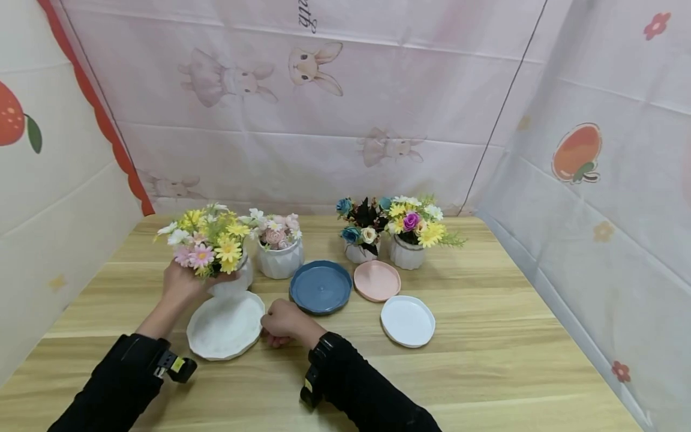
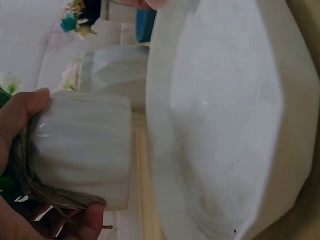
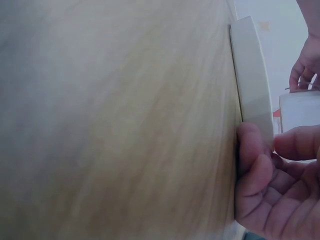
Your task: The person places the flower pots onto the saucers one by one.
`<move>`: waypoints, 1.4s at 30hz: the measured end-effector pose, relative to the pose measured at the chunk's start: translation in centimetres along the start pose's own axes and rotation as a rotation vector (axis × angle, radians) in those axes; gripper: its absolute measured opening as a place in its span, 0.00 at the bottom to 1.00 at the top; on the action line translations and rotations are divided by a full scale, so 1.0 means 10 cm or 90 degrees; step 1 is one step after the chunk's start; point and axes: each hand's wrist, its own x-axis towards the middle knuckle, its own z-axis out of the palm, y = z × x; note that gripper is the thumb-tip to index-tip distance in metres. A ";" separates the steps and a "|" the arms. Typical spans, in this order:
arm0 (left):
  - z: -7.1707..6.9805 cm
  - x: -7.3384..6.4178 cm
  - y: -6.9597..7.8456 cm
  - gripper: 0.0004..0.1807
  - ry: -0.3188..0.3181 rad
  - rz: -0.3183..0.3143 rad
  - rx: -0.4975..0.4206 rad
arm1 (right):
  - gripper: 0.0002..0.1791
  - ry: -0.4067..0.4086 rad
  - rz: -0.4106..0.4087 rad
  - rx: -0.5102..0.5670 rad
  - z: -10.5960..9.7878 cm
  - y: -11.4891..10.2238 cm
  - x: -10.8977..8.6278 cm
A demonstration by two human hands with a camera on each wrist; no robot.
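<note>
Pale pink rabbit-print sheeting [image 1: 324,120] is backing a light wood-grain table [image 1: 502,360], white fruit-print sheets closing both sides.

Head view: left hand [image 1: 185,281] is gripping the white pot of yellow and pink flowers [image 1: 245,276], left of center, by its twine-wrapped top, just behind the large white plate [image 1: 225,326]; right hand [image 1: 286,321] is pinching that plate's right rim, lower center; hands apart. Blue dish [image 1: 321,288], pink dish [image 1: 376,281] and small white dish [image 1: 408,321] are lying center to right. Pink-flower pot [image 1: 281,261], blue-rose pot [image 1: 360,252] and purple-and-yellow-flower pot [image 1: 408,255] are standing along the table's far side.
</note>
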 end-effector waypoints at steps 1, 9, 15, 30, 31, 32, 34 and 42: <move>-0.02 -0.02 0.01 0.57 -0.008 0.007 0.001 | 0.18 0.000 0.000 0.001 0.00 0.00 0.00; -0.11 -0.13 0.08 0.66 -0.010 0.048 -0.046 | 0.18 0.001 0.003 0.003 0.00 -0.01 0.01; -0.13 -0.20 0.12 0.66 -0.029 0.056 -0.085 | 0.18 -0.005 0.006 0.004 -0.01 0.01 0.00; -0.04 -0.50 0.08 0.64 -0.104 0.054 -0.117 | 0.17 0.000 0.010 -0.002 -0.01 -0.01 -0.01; -0.02 -0.52 0.07 0.64 -0.111 0.052 -0.109 | 0.17 -0.001 0.011 -0.005 -0.01 -0.01 -0.01; 0.00 -0.52 0.07 0.64 -0.113 0.051 -0.114 | 0.17 -0.004 0.009 -0.003 -0.01 0.00 -0.01; 0.02 -0.53 0.06 0.64 -0.115 0.058 -0.111 | 0.16 -0.007 0.006 0.001 -0.01 0.00 0.00; 0.04 -0.54 0.06 0.59 -0.117 0.108 -0.115 | 0.16 -0.018 0.006 -0.005 -0.02 0.00 0.02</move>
